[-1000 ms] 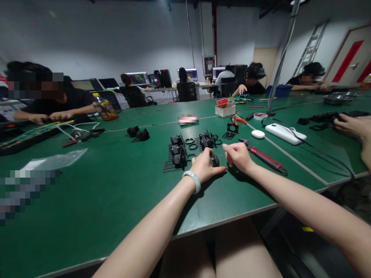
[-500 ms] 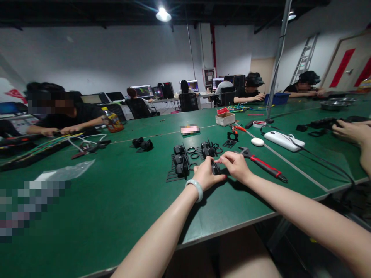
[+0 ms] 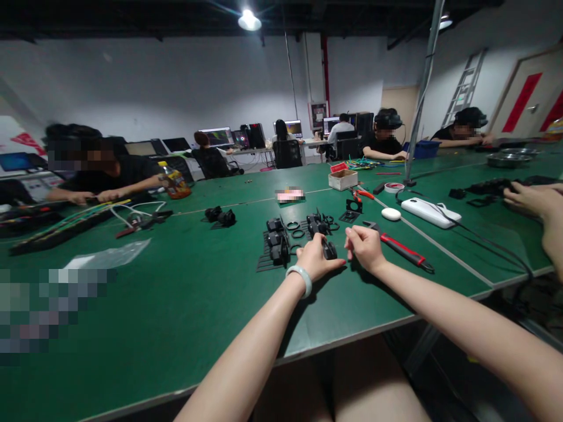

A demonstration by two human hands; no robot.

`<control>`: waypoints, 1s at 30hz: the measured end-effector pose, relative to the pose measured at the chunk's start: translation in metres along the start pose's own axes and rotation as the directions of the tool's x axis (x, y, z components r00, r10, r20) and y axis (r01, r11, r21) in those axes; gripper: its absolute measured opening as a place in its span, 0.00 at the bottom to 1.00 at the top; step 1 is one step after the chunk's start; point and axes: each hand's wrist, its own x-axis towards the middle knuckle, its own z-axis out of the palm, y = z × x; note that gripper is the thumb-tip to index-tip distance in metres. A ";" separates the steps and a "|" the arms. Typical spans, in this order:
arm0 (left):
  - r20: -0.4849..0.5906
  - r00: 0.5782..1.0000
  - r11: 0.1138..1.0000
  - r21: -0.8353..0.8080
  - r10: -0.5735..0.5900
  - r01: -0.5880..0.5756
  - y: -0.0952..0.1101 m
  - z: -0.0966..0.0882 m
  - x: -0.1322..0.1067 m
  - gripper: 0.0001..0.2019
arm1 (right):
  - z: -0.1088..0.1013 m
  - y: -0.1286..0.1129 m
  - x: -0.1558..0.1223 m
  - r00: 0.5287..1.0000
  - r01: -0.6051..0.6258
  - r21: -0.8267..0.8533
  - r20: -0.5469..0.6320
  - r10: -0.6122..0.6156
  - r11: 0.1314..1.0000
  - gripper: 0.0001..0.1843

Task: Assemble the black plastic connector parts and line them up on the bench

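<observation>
My left hand [image 3: 314, 258], with a pale bangle at the wrist, is closed around a round black plastic part [image 3: 329, 248] just above the table. Its thumb points right, below the part. My right hand [image 3: 365, 245] is a short way to the right, apart from the part, fingers curled together; whatever they may hold is hidden. Beyond my left hand stand several black fittings [image 3: 277, 241] on slotted black brackets, with loose black rings [image 3: 298, 233] beside them. A black bracket with a round hole [image 3: 353, 206] sits farther back. An adjustable wrench [image 3: 407, 251] with a red and black handle lies right of my right hand.
On the green table [image 3: 197, 316] are a white power bank [image 3: 430, 212] with a cable, a white oval object [image 3: 391, 214], a tape roll [image 3: 393, 187], a small box [image 3: 343, 179] and more black fittings [image 3: 220, 216]. Another person's hand [image 3: 528, 202] works at the right. A metal pole [image 3: 422, 88] rises behind.
My right hand has drawn back to the right, off the black part, and its fingers have curled in. My left hand keeps hold of the part. The view has shifted slightly.
</observation>
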 end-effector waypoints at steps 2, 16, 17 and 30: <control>-0.010 1.000 1.000 0.006 -0.001 0.001 -0.001 0.001 0.001 0.32 | 0.000 0.001 0.000 0.999 0.048 -0.031 -0.016 -0.048 0.998 0.14; -0.016 1.000 0.999 -0.047 0.005 -0.006 -0.003 0.002 -0.001 0.32 | 0.007 0.005 0.000 0.959 0.081 -0.160 0.281 -0.034 0.984 0.06; -0.023 1.000 0.998 -0.061 0.014 -0.015 -0.004 0.003 -0.001 0.33 | 0.008 0.007 0.001 0.944 0.067 -0.141 0.330 -0.017 0.988 0.07; -0.036 0.970 0.960 -0.135 0.242 -0.245 -0.009 -0.013 -0.010 0.34 | 0.000 0.041 0.011 0.950 0.094 -0.483 0.305 0.066 0.871 0.09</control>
